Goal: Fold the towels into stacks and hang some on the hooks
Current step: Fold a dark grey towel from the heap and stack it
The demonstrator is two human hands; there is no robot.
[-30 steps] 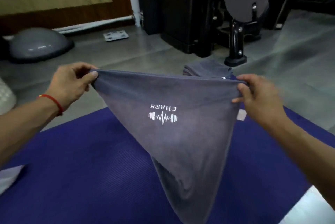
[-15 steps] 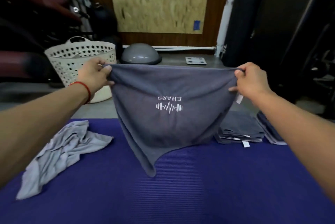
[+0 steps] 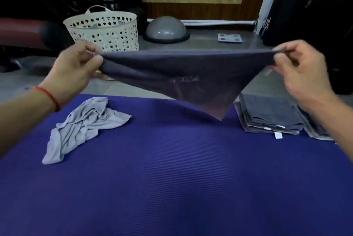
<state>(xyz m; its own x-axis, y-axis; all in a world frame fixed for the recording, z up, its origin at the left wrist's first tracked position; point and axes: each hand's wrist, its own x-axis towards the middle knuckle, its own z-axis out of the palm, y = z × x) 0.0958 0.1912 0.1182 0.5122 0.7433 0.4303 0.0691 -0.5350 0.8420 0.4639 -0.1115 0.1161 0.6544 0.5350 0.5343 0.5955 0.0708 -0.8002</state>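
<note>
While my left hand [image 3: 76, 67] and right hand [image 3: 299, 69] each pinch a top corner, the dark grey towel [image 3: 183, 75] hangs above the purple mat [image 3: 172, 178] | crumpled light grey towel [image 3: 82, 126] near mat's left edge | folded towel stack [image 3: 271, 115] at far right corner

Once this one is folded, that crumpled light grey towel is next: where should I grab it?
Pinch the light grey towel at its flat near corner, from the left hand's side; the far end is bunched, the corner lies loose on the mat.

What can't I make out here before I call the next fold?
- Head view: logo on the held dark towel, motion-blurred.
- Second folded stack, partly behind the right hand and forearm.
- Basket contents, hidden by its wall.
- Hooks: none in view.
</note>
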